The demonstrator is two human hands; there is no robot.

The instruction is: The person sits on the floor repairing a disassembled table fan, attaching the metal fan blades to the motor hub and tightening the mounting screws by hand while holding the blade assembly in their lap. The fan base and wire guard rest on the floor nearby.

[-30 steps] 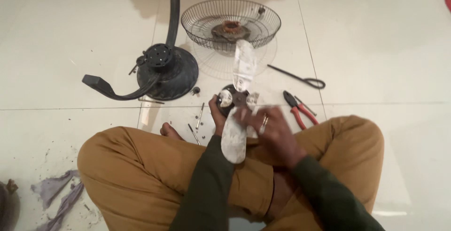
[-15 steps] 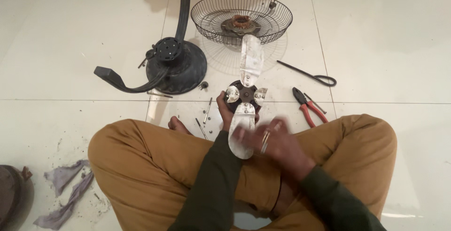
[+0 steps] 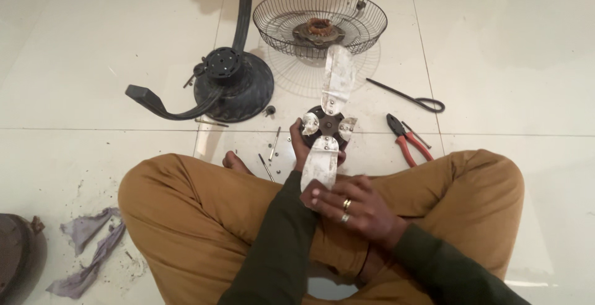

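I sit cross-legged on a tiled floor with a fan blade assembly (image 3: 327, 122) in front of my knees: a dark hub with dusty white blades. My left hand (image 3: 300, 150) grips the hub from the left side, mostly hidden behind the near blade (image 3: 320, 163). My right hand (image 3: 354, 208), with two rings, lies over the lower end of that near blade, fingers pressed on it. A second blade (image 3: 338, 80) points away from me towards the wire guard.
A wire fan guard (image 3: 320, 21) with a motor part inside lies at the back. A black fan base and stand (image 3: 230, 83) are to the left. Red-handled pliers (image 3: 407, 141), a black wire tool (image 3: 410, 97), loose screws (image 3: 273, 145) and grey rags (image 3: 92, 246) lie around.
My right hand has slid down the near blade towards my lap. The view has shifted so the assembly sits slightly lower and more central.
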